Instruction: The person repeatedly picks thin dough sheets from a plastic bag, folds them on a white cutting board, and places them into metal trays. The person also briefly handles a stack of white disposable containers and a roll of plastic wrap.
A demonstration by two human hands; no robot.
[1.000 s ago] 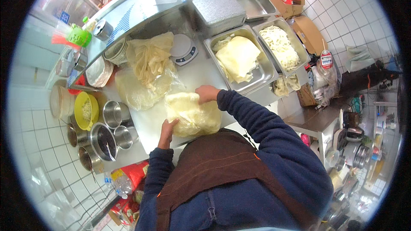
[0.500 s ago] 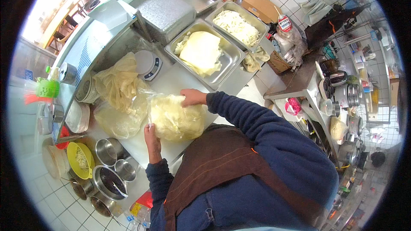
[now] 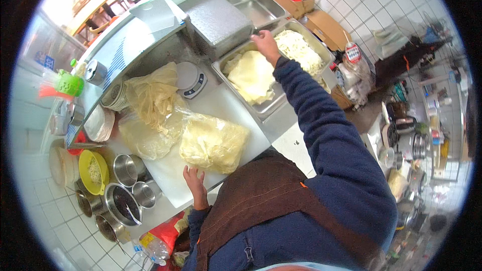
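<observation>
A clear plastic bag (image 3: 213, 143) packed with pale yellow dough-like sheets lies on the white board (image 3: 170, 185). Just off its near left corner is my left hand (image 3: 195, 186), open, fingers spread and holding nothing. My right hand (image 3: 266, 46) reaches far out over the back of a steel tray (image 3: 266, 113) with folded yellow sheets (image 3: 251, 76) in it. Its fingers look loosely bent and a little apart, with nothing visible in them. Beside that tray, partly behind my right wrist, is a second steel tray holding pale shredded strips (image 3: 300, 50).
Left of the bag lie a crumpled yellowish cloth or bag (image 3: 153, 93) and a white kitchen scale (image 3: 192, 80). Steel pots (image 3: 129, 169) and a yellow colander (image 3: 94, 171) stand at lower left. A covered steel container (image 3: 213, 17) and an unfilled tray (image 3: 256, 6) are at the back.
Both hands have let go of the filled bag, which rests on the board. My right hand has moved up to the trays; the left has drawn back toward me. The view has shifted slightly.
</observation>
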